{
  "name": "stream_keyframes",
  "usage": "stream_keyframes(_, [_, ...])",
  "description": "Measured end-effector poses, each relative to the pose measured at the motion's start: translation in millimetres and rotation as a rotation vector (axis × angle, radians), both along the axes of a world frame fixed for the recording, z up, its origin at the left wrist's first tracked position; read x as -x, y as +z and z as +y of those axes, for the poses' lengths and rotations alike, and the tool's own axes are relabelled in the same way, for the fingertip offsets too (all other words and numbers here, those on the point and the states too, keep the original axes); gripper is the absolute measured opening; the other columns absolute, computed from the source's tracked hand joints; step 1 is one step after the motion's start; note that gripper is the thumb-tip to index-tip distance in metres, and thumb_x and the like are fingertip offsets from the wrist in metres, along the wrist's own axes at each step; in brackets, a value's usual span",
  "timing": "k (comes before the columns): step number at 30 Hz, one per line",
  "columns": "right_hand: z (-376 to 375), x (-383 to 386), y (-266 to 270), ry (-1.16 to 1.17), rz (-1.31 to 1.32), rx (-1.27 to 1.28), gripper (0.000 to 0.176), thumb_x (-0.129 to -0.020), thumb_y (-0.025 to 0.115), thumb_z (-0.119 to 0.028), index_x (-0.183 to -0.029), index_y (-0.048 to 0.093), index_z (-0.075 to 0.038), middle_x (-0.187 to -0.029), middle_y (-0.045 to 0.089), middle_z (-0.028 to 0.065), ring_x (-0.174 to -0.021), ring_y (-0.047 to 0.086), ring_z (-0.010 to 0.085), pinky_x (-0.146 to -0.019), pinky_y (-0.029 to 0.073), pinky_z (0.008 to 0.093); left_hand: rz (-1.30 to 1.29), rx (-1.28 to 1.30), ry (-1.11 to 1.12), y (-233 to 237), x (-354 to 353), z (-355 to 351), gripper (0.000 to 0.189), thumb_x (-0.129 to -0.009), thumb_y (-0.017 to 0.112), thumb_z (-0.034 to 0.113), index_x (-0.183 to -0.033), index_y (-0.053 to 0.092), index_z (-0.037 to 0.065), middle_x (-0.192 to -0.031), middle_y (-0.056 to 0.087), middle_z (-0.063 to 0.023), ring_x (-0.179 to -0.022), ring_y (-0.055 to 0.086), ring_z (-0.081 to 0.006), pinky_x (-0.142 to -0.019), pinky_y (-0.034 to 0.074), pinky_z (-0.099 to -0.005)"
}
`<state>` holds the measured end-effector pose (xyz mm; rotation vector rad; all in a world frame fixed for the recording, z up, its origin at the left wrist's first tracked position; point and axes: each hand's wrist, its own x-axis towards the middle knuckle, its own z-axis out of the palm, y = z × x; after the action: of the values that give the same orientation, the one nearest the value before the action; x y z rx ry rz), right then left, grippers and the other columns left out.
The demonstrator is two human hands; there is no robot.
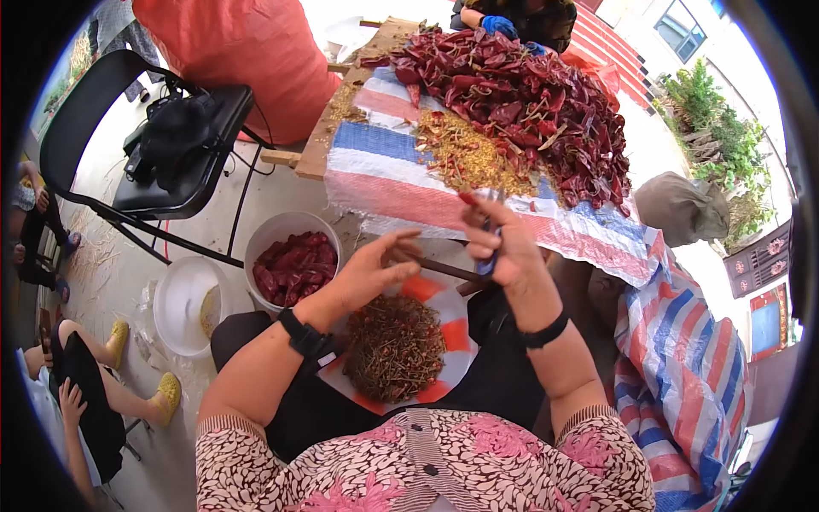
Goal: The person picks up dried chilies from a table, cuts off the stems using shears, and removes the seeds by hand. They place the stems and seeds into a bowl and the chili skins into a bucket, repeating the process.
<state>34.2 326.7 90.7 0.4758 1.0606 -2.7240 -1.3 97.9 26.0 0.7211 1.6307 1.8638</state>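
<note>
Scissors with blue handles point(489, 260) and a dried red chili point(467, 199) were gripped in the right hand point(505, 246); the left hand point(371, 275) was half open.

Outdoor yard with dried-chilli heap point(520, 102)

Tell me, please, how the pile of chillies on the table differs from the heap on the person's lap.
The pile of chillies is deep red; the heap of stems is dull brown-green. The pile of chillies spreads over the table's cloth and is far larger; the heap of stems fits on a small sheet. The chillies are broad pods, the stems thin twigs. Both lie on red-striped coverings.
</note>
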Motion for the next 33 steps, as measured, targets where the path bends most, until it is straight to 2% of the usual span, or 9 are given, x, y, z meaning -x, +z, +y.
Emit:
stream_keyframes(3, [-48, -11, -40, 0.183, -0.102, 0.345, 0.017, -0.095, 0.056, -0.023, -0.098, 0.059, -0.007, -0.085, 0.064, 0.0028, -0.045, 0.039, 0.0040, -0.040, 0.031, 0.0203, -0.185, -0.182, 0.071, 6, 6, 2, 0.039, -0.092, 0.062, 0.016, -0.128, 0.051, 0.003, -0.108, 0.062, -0.0043, -0.092, 0.059, -0.0128, -0.086, 0.048, -0.0278])
stream_keyframes(4, [-58, -11, -58, 0.204, -0.097, 0.394, 0.015, -0.096, 0.055, -0.024, -0.099, 0.063, -0.012, -0.078, 0.064, -0.0006, -0.044, 0.037, 0.0032, -0.039, 0.028, 0.0196, -0.276, -0.215, 0.069, 8, 8, 1, 0.038, -0.092, 0.063, 0.016, -0.126, 0.053, 0.002, -0.108, 0.062, -0.0040, -0.092, 0.058, -0.0123, -0.086, 0.048, -0.0271])
stream_keyframes(8, [-91, -14, -69, 0.047, -0.132, 0.510, 0.013, -0.095, 0.058, -0.027, -0.098, 0.058, -0.015, -0.076, 0.057, -0.0036, -0.045, 0.037, 0.0043, -0.040, 0.028, 0.0197, -0.175, -0.135, 0.118, -6, 13, 0, 0.030, -0.094, 0.059, 0.018, -0.118, 0.058, 0.000, -0.107, 0.061, -0.0035, -0.089, 0.057, -0.0107, -0.085, 0.048, -0.0261])
stream_keyframes(11, [-107, -20, -71, -0.048, -0.032, 0.251, 0.013, -0.095, 0.057, -0.030, -0.099, 0.055, -0.017, -0.072, 0.050, -0.0049, -0.046, 0.037, 0.0039, -0.040, 0.028, 0.0198, -0.228, -0.066, 0.053, -8, 15, -5, 0.030, -0.097, 0.055, 0.019, -0.119, 0.057, 0.000, -0.104, 0.061, -0.0029, -0.091, 0.056, -0.0096, -0.085, 0.047, -0.0252])
stream_keyframes(16, [-102, -32, -67, -0.043, 0.115, -0.585, 0.035, -0.100, 0.039, -0.045, -0.100, 0.053, -0.012, -0.072, 0.044, -0.0026, -0.051, 0.036, 0.0055, -0.043, 0.027, 0.0205, 0.011, -0.053, 0.174, -5, 12, -11, 0.031, -0.100, 0.049, 0.019, -0.123, 0.054, -0.001, -0.101, 0.060, -0.0033, -0.093, 0.054, -0.0095, -0.086, 0.046, -0.0245])
stream_keyframes(19, [-95, -32, -64, 0.016, 0.218, -0.811, 0.032, -0.100, 0.044, -0.040, -0.092, 0.050, -0.010, -0.071, 0.039, -0.0044, -0.061, 0.035, 0.0039, -0.051, 0.030, 0.0201, 0.035, -0.046, 0.176, -2, 10, -17, 0.029, -0.100, 0.049, 0.018, -0.121, 0.052, -0.001, -0.103, 0.060, -0.0041, -0.093, 0.055, -0.0099, -0.086, 0.046, -0.0249])
stream_keyframes(23, [-88, -26, -68, -0.050, 0.327, -1.088, 0.035, -0.097, 0.051, -0.037, -0.098, 0.056, -0.002, -0.074, 0.051, -0.0009, -0.067, 0.042, 0.0077, -0.060, 0.038, 0.0240, -0.039, -0.073, 0.173, -2, 11, -19, 0.023, -0.098, 0.052, 0.016, -0.115, 0.052, 0.000, -0.103, 0.060, -0.0037, -0.093, 0.056, -0.0097, -0.085, 0.046, -0.0248])
stream_keyframes(24, [-86, -26, -67, -0.024, 0.290, -1.094, 0.037, -0.095, 0.055, -0.037, -0.100, 0.057, -0.001, -0.076, 0.055, 0.0024, -0.070, 0.046, 0.0109, -0.065, 0.042, 0.0273, -0.031, -0.056, 0.174, -2, 11, -19, 0.024, -0.098, 0.052, 0.017, -0.115, 0.052, 0.000, -0.103, 0.060, -0.0036, -0.093, 0.056, -0.0096, -0.085, 0.046, -0.0247])
stream_keyframes(33, [-84, -26, -79, -0.051, 0.335, -1.162, 0.039, -0.093, 0.057, -0.040, -0.101, 0.057, -0.002, -0.075, 0.055, 0.0057, -0.071, 0.048, 0.0126, -0.067, 0.043, 0.0294, -0.081, 0.029, 0.120, 1, 13, -23, 0.023, -0.098, 0.054, 0.019, -0.114, 0.054, 0.002, -0.101, 0.059, -0.0023, -0.089, 0.055, -0.0079, -0.080, 0.048, -0.0246])
